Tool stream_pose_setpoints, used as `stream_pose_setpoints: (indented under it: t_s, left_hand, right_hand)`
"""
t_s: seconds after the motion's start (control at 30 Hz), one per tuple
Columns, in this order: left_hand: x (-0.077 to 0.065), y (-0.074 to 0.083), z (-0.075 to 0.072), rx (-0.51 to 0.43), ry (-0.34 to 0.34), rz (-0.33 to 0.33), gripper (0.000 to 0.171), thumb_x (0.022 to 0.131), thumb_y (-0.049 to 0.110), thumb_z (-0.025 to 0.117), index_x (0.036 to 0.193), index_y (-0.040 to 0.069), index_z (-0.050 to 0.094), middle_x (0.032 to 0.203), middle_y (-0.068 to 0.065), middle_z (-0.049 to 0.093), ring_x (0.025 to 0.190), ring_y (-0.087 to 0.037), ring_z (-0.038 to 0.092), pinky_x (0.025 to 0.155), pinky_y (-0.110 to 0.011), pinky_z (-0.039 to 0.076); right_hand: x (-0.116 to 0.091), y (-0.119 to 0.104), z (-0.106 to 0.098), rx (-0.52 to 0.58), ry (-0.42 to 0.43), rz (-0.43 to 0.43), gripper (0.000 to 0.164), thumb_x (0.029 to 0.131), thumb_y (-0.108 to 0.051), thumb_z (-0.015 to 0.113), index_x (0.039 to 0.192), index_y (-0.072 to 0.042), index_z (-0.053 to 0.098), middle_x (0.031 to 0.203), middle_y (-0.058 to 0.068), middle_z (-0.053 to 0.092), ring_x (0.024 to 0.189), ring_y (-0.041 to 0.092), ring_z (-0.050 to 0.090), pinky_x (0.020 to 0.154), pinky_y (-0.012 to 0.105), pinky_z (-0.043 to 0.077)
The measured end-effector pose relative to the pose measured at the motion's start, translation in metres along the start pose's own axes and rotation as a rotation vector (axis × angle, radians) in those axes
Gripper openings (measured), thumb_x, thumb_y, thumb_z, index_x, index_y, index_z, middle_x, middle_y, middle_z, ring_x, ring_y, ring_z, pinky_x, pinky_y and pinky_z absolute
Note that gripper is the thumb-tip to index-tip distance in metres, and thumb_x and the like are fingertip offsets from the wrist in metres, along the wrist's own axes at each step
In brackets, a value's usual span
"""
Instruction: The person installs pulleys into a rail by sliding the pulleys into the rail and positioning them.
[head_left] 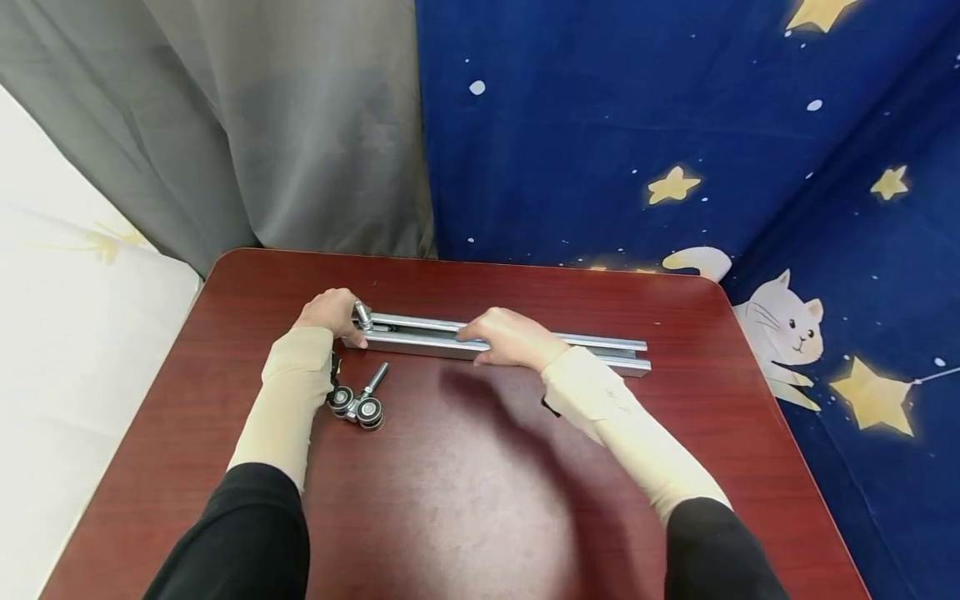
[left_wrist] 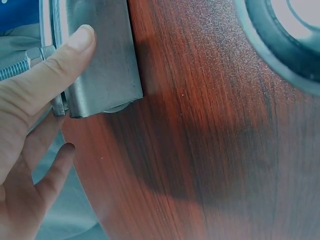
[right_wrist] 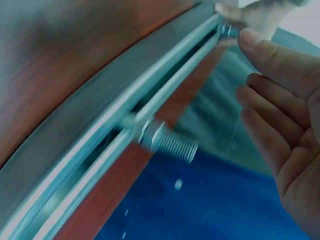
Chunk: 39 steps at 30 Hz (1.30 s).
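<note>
A long slotted metal rail point(head_left: 427, 342) lies across the table. My left hand point(head_left: 328, 312) grips its left end, thumb laid along the side wall in the left wrist view. Beside that hand a threaded bolt point(head_left: 363, 315) with a nut sticks up from the slot. My right hand point(head_left: 516, 338) is over the rail's middle, thumb and fingers apart, nothing seen between them. In the right wrist view a second bolt point(right_wrist: 172, 142) with a nut rises from the slot; the head view does not show it. Nearer me lies a roller trolley point(head_left: 358, 406) with its own bolt.
The reddish-brown wooden table point(head_left: 465, 467) has rounded far corners. Behind it hang a grey curtain point(head_left: 322, 150) and a blue curtain point(head_left: 570, 142) with stars. A white surface point(head_left: 75, 333) is at the left.
</note>
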<state>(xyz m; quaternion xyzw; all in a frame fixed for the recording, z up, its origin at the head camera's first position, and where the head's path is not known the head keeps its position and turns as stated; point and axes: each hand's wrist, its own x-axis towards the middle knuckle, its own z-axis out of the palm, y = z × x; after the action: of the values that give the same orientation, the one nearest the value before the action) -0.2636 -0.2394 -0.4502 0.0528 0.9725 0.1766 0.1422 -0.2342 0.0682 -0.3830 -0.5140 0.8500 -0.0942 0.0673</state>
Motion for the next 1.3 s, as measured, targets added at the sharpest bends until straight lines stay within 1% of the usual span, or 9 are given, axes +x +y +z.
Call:
stream_pose_setpoints:
  t_s: [0.1,0.23,0.33,0.5,0.67,0.87,1.0,1.17,1.3]
  left_hand:
    - [0.000,0.001,0.000,0.006,0.005,0.005,0.057,0.053,0.025,0.087,0.105,0.008,0.068,0.095,-0.011,0.067,0.080,-0.025,0.056,0.071,-0.045,0.046]
    - [0.001,0.004,0.001,0.010,0.013,0.008,0.055,0.054,0.024,0.087,0.104,0.009,0.069,0.095,-0.011,0.066,0.079,-0.025,0.056,0.071,-0.044,0.046]
    - [0.000,0.005,0.003,0.012,0.012,0.007,0.054,0.054,0.023,0.086,0.104,0.008,0.069,0.095,-0.011,0.067,0.080,-0.025,0.057,0.072,-0.044,0.047]
    - [-0.002,0.006,0.004,0.020,0.001,0.000,0.056,0.056,0.022,0.086,0.106,0.007,0.068,0.094,-0.011,0.066,0.080,-0.025,0.057,0.073,-0.044,0.047]
    - [-0.003,0.006,0.003,0.029,0.002,-0.004,0.056,0.056,0.022,0.086,0.107,0.007,0.067,0.093,-0.010,0.066,0.080,-0.025,0.058,0.072,-0.044,0.047]
    - [-0.004,0.004,0.002,0.022,0.007,-0.018,0.055,0.057,0.021,0.086,0.106,0.007,0.068,0.092,-0.011,0.066,0.079,-0.025,0.058,0.071,-0.043,0.047]
    - [-0.004,0.004,0.002,0.019,0.015,-0.006,0.054,0.057,0.021,0.086,0.106,0.007,0.068,0.093,-0.011,0.066,0.081,-0.026,0.059,0.071,-0.044,0.047]
    - [-0.004,0.006,0.000,0.015,0.023,-0.002,0.052,0.057,0.021,0.086,0.105,0.008,0.068,0.094,-0.011,0.066,0.084,-0.028,0.059,0.073,-0.045,0.047]
    - [-0.005,0.005,-0.001,0.018,0.023,-0.005,0.053,0.057,0.021,0.085,0.105,0.008,0.068,0.095,-0.012,0.066,0.086,-0.029,0.059,0.075,-0.046,0.047]
  right_hand:
    - [0.019,-0.008,0.006,0.001,-0.033,-0.023,0.040,0.071,-0.011,0.074,0.110,-0.007,0.066,0.107,0.003,0.066,0.098,0.013,0.061,0.087,0.025,0.045]
    - [0.041,-0.016,0.018,0.029,-0.063,-0.027,0.039,0.073,-0.013,0.072,0.112,-0.008,0.065,0.109,0.002,0.066,0.099,0.013,0.060,0.088,0.024,0.044]
    - [0.054,-0.021,0.029,0.048,-0.082,-0.039,0.037,0.075,-0.014,0.071,0.112,-0.008,0.065,0.108,0.001,0.066,0.098,0.012,0.060,0.087,0.024,0.044]
    - [0.070,-0.025,0.048,0.046,-0.111,-0.066,0.035,0.079,-0.013,0.068,0.113,-0.009,0.064,0.106,0.002,0.066,0.096,0.012,0.059,0.085,0.024,0.044]
    - [0.083,-0.029,0.063,0.021,-0.122,-0.064,0.035,0.081,-0.012,0.066,0.116,-0.010,0.063,0.111,-0.001,0.064,0.101,0.011,0.058,0.088,0.022,0.043]
    - [0.097,-0.033,0.083,0.037,-0.111,-0.093,0.035,0.082,-0.009,0.064,0.117,-0.007,0.062,0.116,0.000,0.062,0.106,0.011,0.056,0.090,0.019,0.041]
    - [0.102,-0.036,0.094,0.011,-0.093,-0.068,0.037,0.081,-0.010,0.065,0.117,-0.010,0.062,0.118,-0.002,0.061,0.109,0.007,0.054,0.091,0.017,0.039]
    - [0.105,-0.038,0.099,-0.026,-0.081,-0.026,0.036,0.080,-0.012,0.067,0.116,-0.015,0.063,0.114,-0.005,0.063,0.105,0.004,0.056,0.086,0.017,0.043]
    - [0.107,-0.038,0.102,-0.052,-0.083,-0.012,0.035,0.079,-0.012,0.067,0.114,-0.017,0.064,0.109,-0.007,0.064,0.100,0.003,0.058,0.082,0.018,0.045]
